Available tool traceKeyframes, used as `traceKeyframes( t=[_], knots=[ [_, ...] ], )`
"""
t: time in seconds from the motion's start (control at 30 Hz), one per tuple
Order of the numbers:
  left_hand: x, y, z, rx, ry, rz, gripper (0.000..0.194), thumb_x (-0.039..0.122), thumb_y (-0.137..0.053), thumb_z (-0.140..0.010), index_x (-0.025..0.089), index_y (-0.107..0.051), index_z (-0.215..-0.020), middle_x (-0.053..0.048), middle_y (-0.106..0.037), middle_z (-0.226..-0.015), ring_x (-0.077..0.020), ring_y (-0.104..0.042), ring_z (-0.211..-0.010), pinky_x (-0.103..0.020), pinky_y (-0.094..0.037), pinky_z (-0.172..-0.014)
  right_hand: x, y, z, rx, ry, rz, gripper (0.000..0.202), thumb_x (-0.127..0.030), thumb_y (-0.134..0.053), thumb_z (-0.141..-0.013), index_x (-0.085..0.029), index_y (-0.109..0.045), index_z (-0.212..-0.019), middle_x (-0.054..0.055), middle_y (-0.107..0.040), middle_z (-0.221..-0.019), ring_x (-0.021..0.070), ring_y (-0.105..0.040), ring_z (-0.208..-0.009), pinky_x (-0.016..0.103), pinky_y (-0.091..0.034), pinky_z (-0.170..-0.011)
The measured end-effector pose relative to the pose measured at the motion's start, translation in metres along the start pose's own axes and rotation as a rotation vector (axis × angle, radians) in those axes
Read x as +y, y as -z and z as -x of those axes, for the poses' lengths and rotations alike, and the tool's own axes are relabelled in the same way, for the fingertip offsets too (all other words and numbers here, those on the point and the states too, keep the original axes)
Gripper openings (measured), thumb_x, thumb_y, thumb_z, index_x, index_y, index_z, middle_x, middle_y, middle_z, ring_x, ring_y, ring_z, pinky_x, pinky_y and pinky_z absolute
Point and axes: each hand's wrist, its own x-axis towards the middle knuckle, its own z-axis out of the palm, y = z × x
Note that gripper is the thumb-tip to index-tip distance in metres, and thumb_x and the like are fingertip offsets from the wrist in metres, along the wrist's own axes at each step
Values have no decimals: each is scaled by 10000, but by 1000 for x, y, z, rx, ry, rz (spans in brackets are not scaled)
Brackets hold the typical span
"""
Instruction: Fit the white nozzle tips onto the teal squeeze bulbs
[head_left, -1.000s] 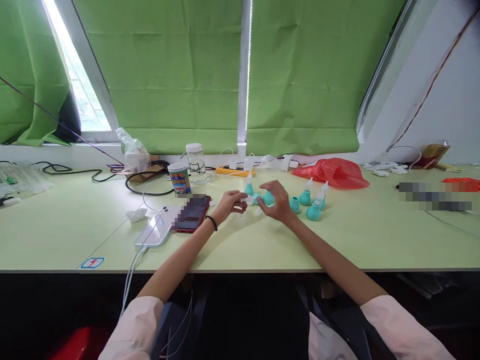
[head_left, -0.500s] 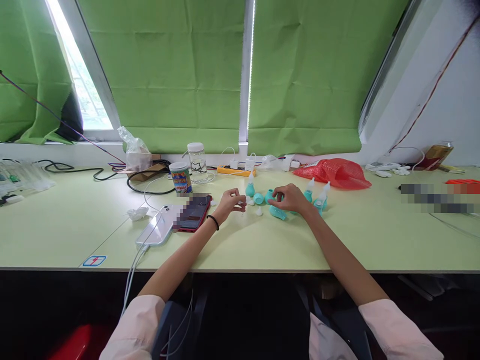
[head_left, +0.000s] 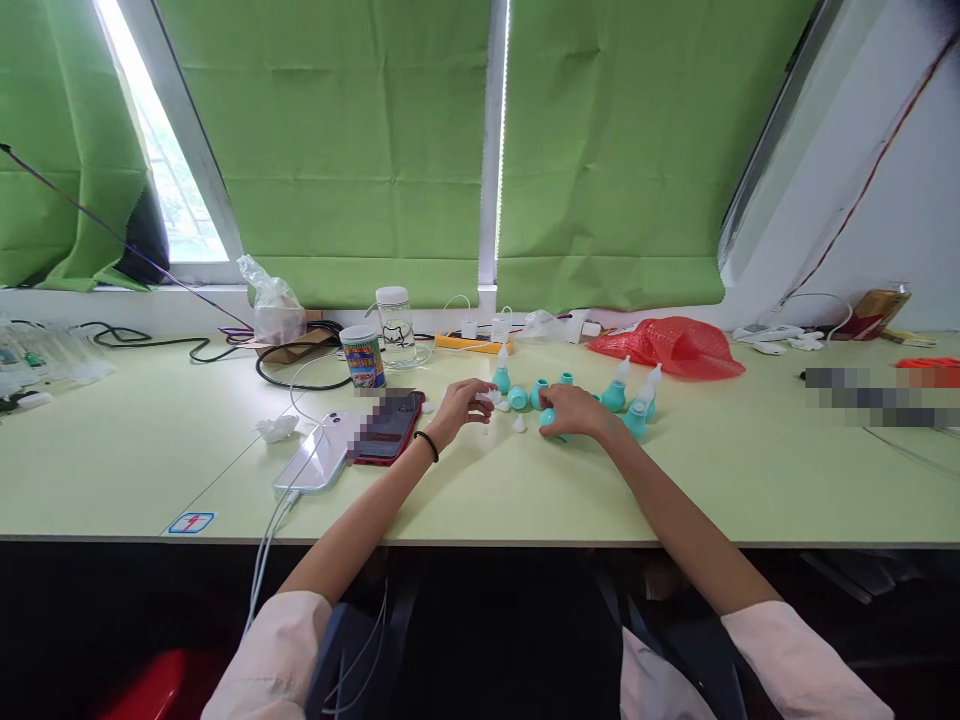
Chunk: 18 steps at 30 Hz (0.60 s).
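My left hand [head_left: 463,408], with a black band at the wrist, has its fingers curled around a small whitish translucent piece [head_left: 490,397]. To the right, my right hand [head_left: 568,411] is closed on a turquoise bulb [head_left: 548,417] lying at the table surface. Several turquoise bulbs are around the hands: one with a clear tip [head_left: 501,375] stands upright behind, and an open one [head_left: 517,398] lies between the hands. A loose white tip [head_left: 519,424] rests nearer me. More tipped bulbs [head_left: 613,394] stand right of my right hand.
Left of my hands lie a red-edged phone [head_left: 390,428] and a white phone [head_left: 319,455] with cables. Behind them stand a colourful tub [head_left: 363,357] and a lidded jar [head_left: 396,328]. A red plastic bag [head_left: 667,347] lies at the back right.
My right hand has lowered and moved slightly onto the turquoise bulb that lay beneath it, closing on it. An upright bulb behind it now shows. My left hand has barely moved.
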Motion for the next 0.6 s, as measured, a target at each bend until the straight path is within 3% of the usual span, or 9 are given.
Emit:
traceKeyframes(
  t=[0.1, 0.2, 0.3, 0.37, 0.47, 0.6],
  knots=[
    [-1, 0, 0, -19, -15, 1, 233, 257, -492, -667, 108, -559, -833, -29, -543, -570, -98, -525, -493, -244, -452, -507, -1, 5, 1, 17, -60, -56, 193, -275, -608, -497, -197, -513, -646, 1, -554, -608, 152, -502, -588, 218, -282, -442],
    [-2, 0, 0, -70, -17, -3, 225, 256, -485, -674, 97, -552, -819, -42, -551, -573, -107, -530, -487, -252, -450, -498, 1, 14, 1, 131, -74, -251, 155, -281, -583, -530, -191, -518, -639, -4, -556, -631, 143, -506, -609, 222, -342, -489],
    [-3, 1, 0, -141, -10, -11, 197, 248, -472, -683, 103, -539, -797, -47, -557, -576, -117, -539, -488, -251, -443, -484, 1, 22, 2, 283, -103, -605, 205, -293, -546, -569, -180, -539, -740, -2, -542, -713, 104, -479, -526, 223, -375, -451],
    [-3, 1, -1, -172, -16, -10, 181, 244, -473, -687, 106, -534, -789, -52, -565, -589, -121, -548, -503, -244, -439, -481, 0, 26, 2, 321, -127, -901, 273, -300, -512, -599, -174, -534, -840, 1, -523, -746, 76, -438, -449, 218, -367, -381],
    [-2, -1, 0, -208, -17, 10, 168, 238, -490, -695, 113, -520, -803, -58, -579, -621, -122, -558, -531, -245, -444, -501, -4, 26, 0, 250, -111, -1270, 245, -279, -481, -610, -157, -531, -816, -9, -494, -664, 87, -453, -448, 237, -406, -384],
    [2, -4, 4, -258, -10, 71, 231, 302, -529, -711, 135, -475, -860, -45, -583, -648, -114, -561, -554, -262, -458, -541, -11, 19, -5, 142, -98, -1474, 178, -196, -484, -541, -168, -485, -717, -8, -508, -703, 112, -497, -492, 268, -434, -408]
  ],
)
